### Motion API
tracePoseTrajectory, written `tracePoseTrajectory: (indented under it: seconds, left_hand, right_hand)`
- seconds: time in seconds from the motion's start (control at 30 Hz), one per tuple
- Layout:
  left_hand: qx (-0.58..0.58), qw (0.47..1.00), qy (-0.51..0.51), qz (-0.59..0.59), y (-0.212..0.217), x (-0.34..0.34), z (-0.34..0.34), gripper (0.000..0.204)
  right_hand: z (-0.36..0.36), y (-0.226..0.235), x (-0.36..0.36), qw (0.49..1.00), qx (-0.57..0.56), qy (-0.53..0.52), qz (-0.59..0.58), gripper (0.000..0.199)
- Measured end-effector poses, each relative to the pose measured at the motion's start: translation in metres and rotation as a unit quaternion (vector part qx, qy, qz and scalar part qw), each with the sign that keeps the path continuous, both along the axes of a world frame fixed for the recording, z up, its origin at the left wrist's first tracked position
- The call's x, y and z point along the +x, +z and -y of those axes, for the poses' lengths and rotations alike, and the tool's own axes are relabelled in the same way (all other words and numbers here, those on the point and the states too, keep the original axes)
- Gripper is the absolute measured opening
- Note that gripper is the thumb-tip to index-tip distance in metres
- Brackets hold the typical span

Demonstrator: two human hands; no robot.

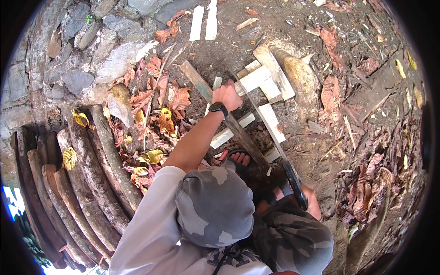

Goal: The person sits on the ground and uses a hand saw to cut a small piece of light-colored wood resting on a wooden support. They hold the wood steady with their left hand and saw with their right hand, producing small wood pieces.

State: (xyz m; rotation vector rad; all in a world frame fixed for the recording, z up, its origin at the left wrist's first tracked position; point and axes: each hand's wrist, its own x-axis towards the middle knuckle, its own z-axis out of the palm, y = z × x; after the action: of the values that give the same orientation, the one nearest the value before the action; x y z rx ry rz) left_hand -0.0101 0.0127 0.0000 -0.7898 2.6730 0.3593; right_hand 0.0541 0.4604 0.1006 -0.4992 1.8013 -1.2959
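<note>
On leaf-littered dirt [316, 160], the handsaw [265, 121], gripped by the right hand [312, 201], slants forward-left past the left hand [228, 95], whose curled fingers' hold is unclear.

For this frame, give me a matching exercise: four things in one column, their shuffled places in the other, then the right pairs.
1. Handsaw
2. Black wristwatch
3. Logs
4. Grey stones

A. Side by side at the lower left of the view
B. Strapped on, by the left hand
C. At the upper left of the view
D. Handle in the right hand

Pairs: 1-D, 2-B, 3-A, 4-C
</note>
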Motion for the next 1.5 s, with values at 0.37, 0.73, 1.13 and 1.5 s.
tracePoseTrajectory:
  seconds: [0.37,0.73,1.13,1.5]
  left_hand:
    - [-0.001,1.000,-0.012,0.015,-0.003,-0.001,0.001,0.060]
    - [0.004,1.000,0.008,-0.007,0.000,-0.004,0.002,0.055]
    - [0.013,1.000,-0.017,0.012,0.001,0.001,-0.002,0.053]
    - [0.025,0.999,0.008,-0.032,0.000,0.003,0.006,0.055]
  right_hand:
    - [0.122,-0.024,-0.047,0.996,-0.047,0.006,-0.081,0.018]
    - [-0.004,0.015,0.002,0.999,-0.014,-0.020,-0.028,0.023]
    - [0.078,0.001,-0.022,0.998,-0.012,-0.019,0.062,0.018]
    - [0.035,-0.004,-0.017,0.999,0.012,-0.004,-0.046,0.015]
